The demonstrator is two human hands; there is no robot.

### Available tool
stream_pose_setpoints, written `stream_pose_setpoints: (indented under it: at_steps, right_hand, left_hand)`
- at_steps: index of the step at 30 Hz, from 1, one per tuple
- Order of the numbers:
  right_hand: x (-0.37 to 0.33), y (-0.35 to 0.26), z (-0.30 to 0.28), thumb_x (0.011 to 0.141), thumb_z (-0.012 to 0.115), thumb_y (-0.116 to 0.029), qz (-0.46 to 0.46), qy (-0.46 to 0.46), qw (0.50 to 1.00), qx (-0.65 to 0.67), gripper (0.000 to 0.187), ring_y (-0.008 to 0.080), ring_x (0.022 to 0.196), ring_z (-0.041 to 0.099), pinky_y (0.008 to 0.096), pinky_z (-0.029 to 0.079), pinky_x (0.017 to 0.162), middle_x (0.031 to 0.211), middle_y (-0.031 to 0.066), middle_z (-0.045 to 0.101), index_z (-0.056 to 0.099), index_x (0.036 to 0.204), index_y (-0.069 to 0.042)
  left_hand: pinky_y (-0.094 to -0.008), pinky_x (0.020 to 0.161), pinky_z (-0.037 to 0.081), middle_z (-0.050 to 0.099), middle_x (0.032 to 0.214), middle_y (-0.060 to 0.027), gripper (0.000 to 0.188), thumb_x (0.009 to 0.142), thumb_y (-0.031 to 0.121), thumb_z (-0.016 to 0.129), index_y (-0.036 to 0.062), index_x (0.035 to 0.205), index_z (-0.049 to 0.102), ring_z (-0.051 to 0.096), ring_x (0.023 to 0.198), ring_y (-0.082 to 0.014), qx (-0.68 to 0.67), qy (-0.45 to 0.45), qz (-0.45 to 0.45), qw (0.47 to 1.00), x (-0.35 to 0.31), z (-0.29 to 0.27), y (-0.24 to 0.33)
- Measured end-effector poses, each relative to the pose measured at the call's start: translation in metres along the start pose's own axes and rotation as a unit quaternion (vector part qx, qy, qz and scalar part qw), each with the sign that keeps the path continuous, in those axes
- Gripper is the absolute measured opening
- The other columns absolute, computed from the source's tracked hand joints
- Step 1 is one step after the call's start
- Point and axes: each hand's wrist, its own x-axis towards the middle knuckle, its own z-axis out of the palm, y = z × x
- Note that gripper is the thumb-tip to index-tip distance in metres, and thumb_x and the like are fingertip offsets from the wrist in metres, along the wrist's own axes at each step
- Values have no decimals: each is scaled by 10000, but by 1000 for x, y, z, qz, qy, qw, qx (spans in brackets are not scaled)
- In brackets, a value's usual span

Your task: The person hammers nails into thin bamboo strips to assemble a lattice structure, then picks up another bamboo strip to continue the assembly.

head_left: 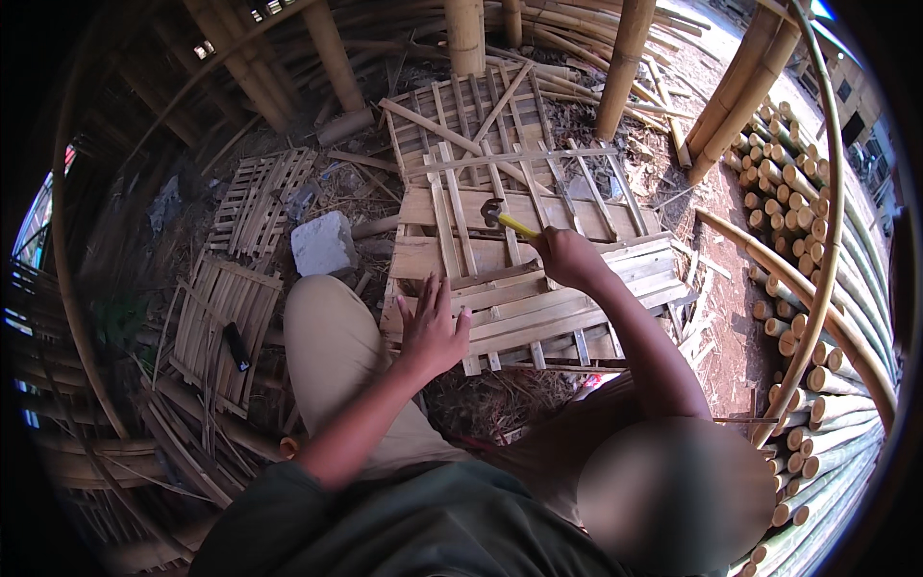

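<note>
My right hand (pixel 569 258) is closed around the grip of a claw hammer. The hammer (pixel 519 227) has a yellow handle, and its dark head points left above the slats. Lower and to the left, my left hand (pixel 433 332) rests with fingers apart at the left part of a bamboo slat panel (pixel 538 322). Long flat strips lie side by side across this panel, and thinner crosspieces run away from me under them. Beneath it is a wooden board (pixel 413 252). Whether a nail lies under my left fingers is too small to tell.
A pale concrete block (pixel 324 243) sits left of the panel. Smaller slat panels (pixel 226 332) lie further left, with a dark object (pixel 236 346) on one. Bamboo posts (pixel 465 38) stand behind. Cut bamboo poles (pixel 817 385) are stacked at right.
</note>
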Motion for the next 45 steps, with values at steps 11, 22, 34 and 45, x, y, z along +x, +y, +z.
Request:
stream_pose_setpoints:
  at_steps: [11, 22, 34, 45]
  right_hand:
    - [-8, 6, 3, 983, 479, -408, -17, 1, 1000, 22, 404, 421, 724, 622, 513, 478, 660, 735, 204, 643, 674, 926, -59]
    - [-14, -2, 5, 993, 364, -535, 70, -25, 997, -37, 651, 419, 659, 627, 505, 498, 649, 627, 212, 619, 681, 651, -81]
    - [-11, -2, 17, 939, 461, -374, -5, 20, 996, -92, 530, 406, 557, 614, 489, 511, 583, 575, 218, 601, 645, 569, -42]
    - [-5, -9, 5, 919, 482, -351, -17, 17, 994, -111, 502, 384, 535, 613, 468, 507, 547, 552, 201, 594, 637, 548, -50]
  left_hand:
    - [-645, 1150, 43, 373, 1437, -237, 604, 873, 186, 521, -91, 1385, 361, 254, 1432, -368, 12, 206, 27, 978, 18, 53, -12]
    - [-543, 1158, 225, 445, 1344, -204, 524, 853, 114, 506, -93, 1329, 434, 430, 1281, -372, 6, 212, 57, 976, 20, 43, -9]
    - [-533, 1128, 271, 473, 1308, -197, 525, 845, 129, 529, -85, 1322, 492, 448, 1247, -357, 15, 195, 42, 980, 20, 46, -14]
    - [-486, 1073, 317, 504, 1257, -179, 504, 841, 123, 535, -68, 1308, 530, 485, 1189, -333, 33, 222, 52, 973, 19, 42, -12]
